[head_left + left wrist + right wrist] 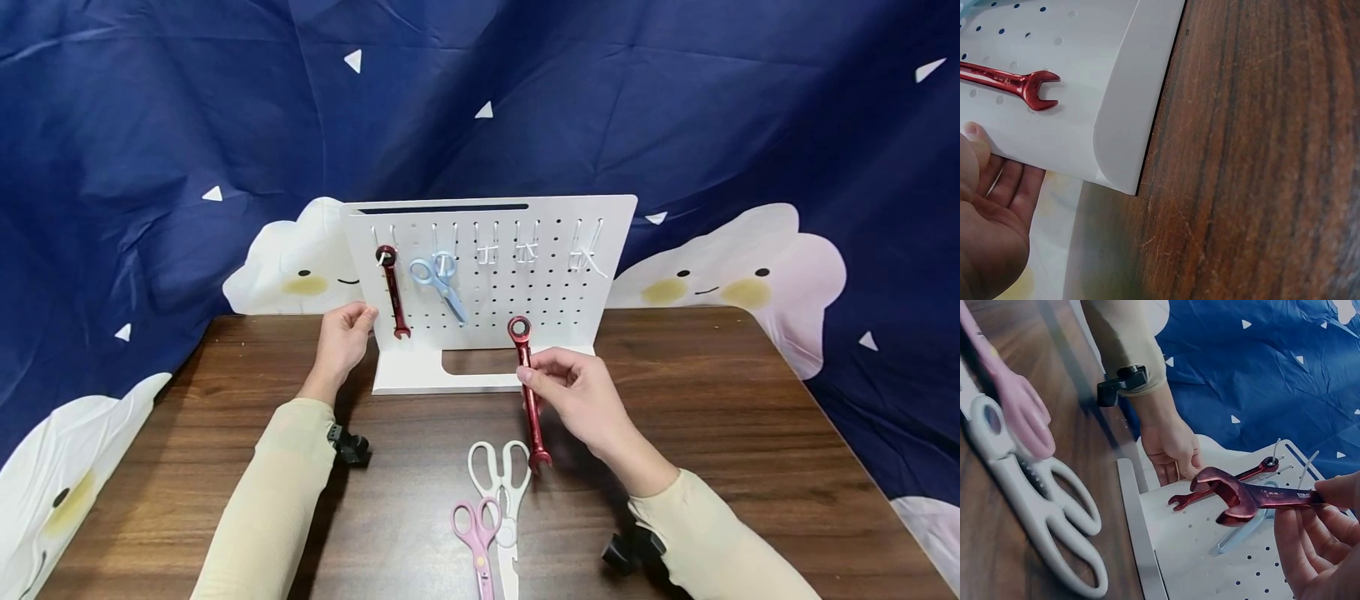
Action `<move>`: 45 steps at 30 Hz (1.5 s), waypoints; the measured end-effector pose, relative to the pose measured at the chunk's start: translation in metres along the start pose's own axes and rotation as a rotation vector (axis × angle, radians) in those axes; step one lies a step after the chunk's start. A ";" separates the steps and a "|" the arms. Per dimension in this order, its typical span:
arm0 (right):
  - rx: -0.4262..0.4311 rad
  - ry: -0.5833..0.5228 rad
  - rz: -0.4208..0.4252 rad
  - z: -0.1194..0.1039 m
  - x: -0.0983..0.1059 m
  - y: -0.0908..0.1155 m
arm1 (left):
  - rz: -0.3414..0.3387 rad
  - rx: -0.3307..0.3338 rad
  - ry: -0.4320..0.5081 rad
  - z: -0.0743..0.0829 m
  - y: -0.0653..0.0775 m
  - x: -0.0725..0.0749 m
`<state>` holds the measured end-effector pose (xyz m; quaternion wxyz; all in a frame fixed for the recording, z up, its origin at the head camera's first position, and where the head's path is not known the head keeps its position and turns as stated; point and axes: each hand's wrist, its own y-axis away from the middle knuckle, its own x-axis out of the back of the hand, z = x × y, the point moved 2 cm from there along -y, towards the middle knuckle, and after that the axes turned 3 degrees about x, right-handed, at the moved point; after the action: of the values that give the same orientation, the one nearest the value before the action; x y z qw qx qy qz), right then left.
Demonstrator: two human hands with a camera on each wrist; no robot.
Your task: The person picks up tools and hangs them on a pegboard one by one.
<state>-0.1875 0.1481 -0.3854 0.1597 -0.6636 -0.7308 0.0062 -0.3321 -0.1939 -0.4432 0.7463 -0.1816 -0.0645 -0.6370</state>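
Cream long sleeves (266, 508) reach in closest to the head camera, a small black device (349, 446) at each wrist. Between them, pink-handled scissors (480, 550) and larger white-handled scissors (507, 533) overlap on a brown wood-grain table (712, 392). Just beyond, the right hand (577, 396) pinches a shiny red metal combination wrench (529, 400) between thumb and fingers, ring end up and open end down, in front of the lower right part of a white perforated board (617, 218) standing on a flat base. The left hand (345, 337) is at the board's left edge. On the board's hooks hang a second red metal wrench (394, 292), far left, and light blue scissors (447, 292) beside it; white wire hooks (527, 252) continue to the right. Dark blue cloth with white triangles and smiling clouds (525, 83) hangs behind. From the left wrist, the hung wrench's open end lies against the board, while the left thumb rests on the board's front and the other fingers pass behind, pinching its edge. From the right wrist, the held wrench points its open end toward the left hand, its shaft gripped between the right thumb and fingers.
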 end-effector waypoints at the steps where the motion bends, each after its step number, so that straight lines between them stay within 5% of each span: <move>1: 0.000 -0.005 0.007 0.000 -0.001 -0.002 | -0.001 0.000 0.003 0.000 0.000 0.000; 15: -0.026 -0.121 0.098 -0.011 -0.013 -0.027 | 0.004 0.009 0.027 -0.001 -0.002 -0.001; 45: -0.027 -0.170 0.107 -0.018 -0.027 -0.069 | 0.002 0.022 0.022 -0.001 -0.001 -0.001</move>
<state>-0.2484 0.1097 -0.3593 0.0876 -0.7008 -0.7053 0.0612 -0.3328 -0.1937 -0.4441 0.7496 -0.1667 -0.0631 -0.6374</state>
